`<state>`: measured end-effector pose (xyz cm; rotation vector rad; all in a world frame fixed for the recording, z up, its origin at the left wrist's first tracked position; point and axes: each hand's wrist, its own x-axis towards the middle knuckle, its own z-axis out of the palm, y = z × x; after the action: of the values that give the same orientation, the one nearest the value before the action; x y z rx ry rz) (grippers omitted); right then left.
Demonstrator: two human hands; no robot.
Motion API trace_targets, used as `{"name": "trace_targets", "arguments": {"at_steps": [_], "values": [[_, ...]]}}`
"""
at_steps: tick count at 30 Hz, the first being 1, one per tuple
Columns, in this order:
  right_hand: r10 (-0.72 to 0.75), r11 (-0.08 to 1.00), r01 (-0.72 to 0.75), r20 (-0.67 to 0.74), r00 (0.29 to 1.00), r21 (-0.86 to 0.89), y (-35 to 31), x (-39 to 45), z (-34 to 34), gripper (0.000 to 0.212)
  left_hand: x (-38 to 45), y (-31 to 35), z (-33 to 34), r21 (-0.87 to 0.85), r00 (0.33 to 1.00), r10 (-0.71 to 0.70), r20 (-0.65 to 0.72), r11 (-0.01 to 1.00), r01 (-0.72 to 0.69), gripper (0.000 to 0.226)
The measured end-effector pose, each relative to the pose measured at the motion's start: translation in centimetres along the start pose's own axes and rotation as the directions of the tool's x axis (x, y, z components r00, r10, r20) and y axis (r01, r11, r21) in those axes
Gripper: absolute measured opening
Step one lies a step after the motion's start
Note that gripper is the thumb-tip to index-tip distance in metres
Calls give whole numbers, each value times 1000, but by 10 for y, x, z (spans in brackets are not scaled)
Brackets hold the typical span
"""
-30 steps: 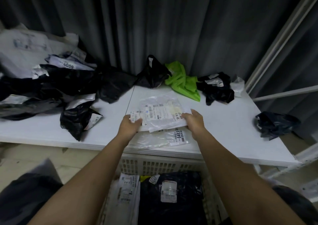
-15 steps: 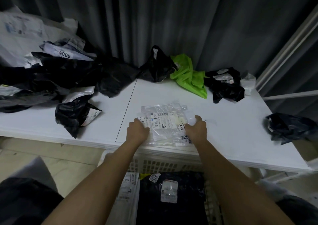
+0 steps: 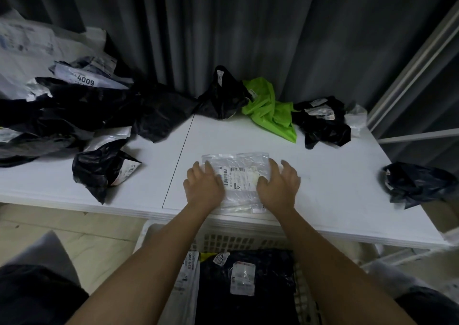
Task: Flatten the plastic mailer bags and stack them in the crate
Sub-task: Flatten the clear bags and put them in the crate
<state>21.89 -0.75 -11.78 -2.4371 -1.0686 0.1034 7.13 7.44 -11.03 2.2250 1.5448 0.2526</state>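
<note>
A clear plastic mailer bag with a barcode label lies flat on the white table, near its front edge. My left hand presses on the bag's left side with spread fingers. My right hand presses on its right side, palm down. Below the table edge stands a white lattice crate holding flat black mailers with white labels.
Crumpled black mailers and a pile of black and white bags fill the left of the table. At the back lie a black bag, a green bag and another black bag. One dark bag sits at the right edge.
The clear bag was held up by both hands over the table; it now lies flat on top of the other clear bag, and both hands have moved onto it with palms down.
</note>
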Motion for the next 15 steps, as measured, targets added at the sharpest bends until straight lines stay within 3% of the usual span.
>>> {"name": "trace_targets", "arguments": {"at_steps": [3, 6, 9, 12, 15], "values": [[-233, 956, 246, 97, 968, -158, 0, 15, 5, 64, 10, 12, 9, 10, 987, 124, 101, 992, -126, 53], [-330, 876, 394, 250, 910, -279, 5, 27, 14, 62, 18, 21, 19, 66, 962, 188, 197, 977, -204, 53], [-326, 855, 421, 318, 890, -303, 11, 30, 28, 66, 29, 20, 31, 152, 957, 213, 196, 958, -245, 54], [-347, 863, 422, 280, 895, -277, 13, 27, 37, 71, 35, 14, 41, 198, 959, 224, 174, 946, -257, 54], [-364, 864, 417, 224, 904, -282, 16, 28, 42, 59, 36, 9, 48, 222, 959, 246, 143, 936, -273, 55]]}}
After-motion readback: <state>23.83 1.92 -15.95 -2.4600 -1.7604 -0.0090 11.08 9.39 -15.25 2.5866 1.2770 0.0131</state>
